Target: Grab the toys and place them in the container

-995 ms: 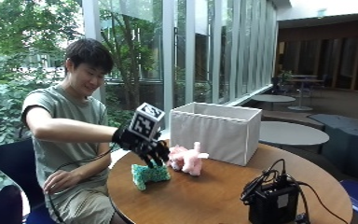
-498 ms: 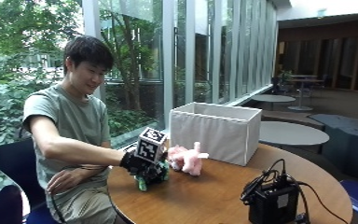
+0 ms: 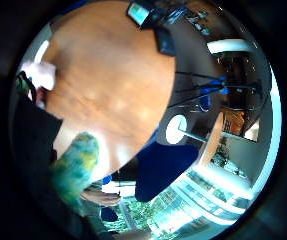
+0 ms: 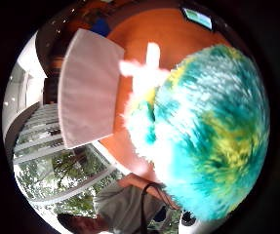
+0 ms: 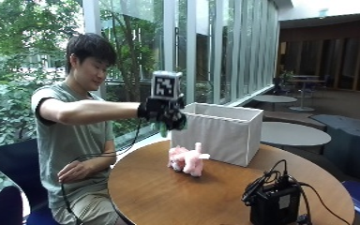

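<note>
My gloved right hand (image 5: 163, 114) is raised above the table (image 5: 168, 197), level with the top of the white fabric container (image 5: 221, 136) and just off its near corner. It grips a teal and yellow plush toy (image 5: 162, 129), whose end hangs below the fingers. The same plush (image 4: 212, 131) fills much of the thumb side palm view, and its edge (image 3: 75, 167) shows in the little finger side palm view. A pink plush toy (image 5: 187, 160) lies on the table in front of the container; it also shows as a pale shape (image 4: 146, 66) beside the container (image 4: 88, 92).
A black device with cables (image 5: 275, 201) stands near the table's front right edge, also seen as a dark box (image 3: 153, 20) at the far rim. The person's bare hand (image 5: 74, 172) rests on their lap. Blue chairs (image 5: 11, 164) stand around the table.
My hand has risen from the tabletop with the teal plush in it and moved toward the container's near corner. The pink toy stays where it lay.
</note>
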Tool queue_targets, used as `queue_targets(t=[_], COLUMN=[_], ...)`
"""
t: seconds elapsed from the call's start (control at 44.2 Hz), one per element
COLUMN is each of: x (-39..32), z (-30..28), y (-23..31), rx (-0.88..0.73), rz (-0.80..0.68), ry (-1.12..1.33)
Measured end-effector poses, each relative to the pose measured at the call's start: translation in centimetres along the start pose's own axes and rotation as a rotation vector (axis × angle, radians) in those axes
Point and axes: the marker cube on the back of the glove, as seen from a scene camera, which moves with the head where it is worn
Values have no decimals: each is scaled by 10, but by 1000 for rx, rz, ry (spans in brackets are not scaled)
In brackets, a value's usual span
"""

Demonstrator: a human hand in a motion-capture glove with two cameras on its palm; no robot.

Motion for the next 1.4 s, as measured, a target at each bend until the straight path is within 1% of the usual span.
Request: queue_targets(t=[0.045, 0.068, 0.113, 0.181, 0.271, 0.317, 0.385, 0.43, 0.475, 0.52, 0.566, 0.611, 0.679, 0.747, 0.837, 0.86, 0.905, 0.95, 1.041, 1.086, 1.222, 1.335, 1.403], x=[-6, -8, -13, -33, -73, -91, -120, -148, -177, -198, -219, -244, -273, -303, -359, -367, -381, -390, -396, -398, -376, -334, -313], z=[-43, -61, -89, -134, -194, -215, -239, -250, -259, -264, -264, -261, -255, -243, -234, -230, -222, -216, -205, -205, -218, -230, -232], y=[-8, -12, -15, -18, -24, -31, -45, -54, -62, -70, -80, -91, -105, -112, -127, -128, -127, -127, -127, -127, -125, -112, -102], rx=[53, 75, 109, 169, 265, 289, 289, 288, 296, 308, 310, 306, 290, 259, 200, 185, 149, 89, -54, -80, -39, -27, -29], rz=[153, 196, 213, 155, -34, -89, -60, -45, -84, -169, -230, -239, -216, -302, -204, -233, -344, -410, -457, -448, -419, -428, -407], ry=[-81, -109, -127, -115, -124, -146, -222, -205, -213, -236, -201, -145, -115, -72, -123, -119, -94, -68, -19, -6, 23, 52, 89])
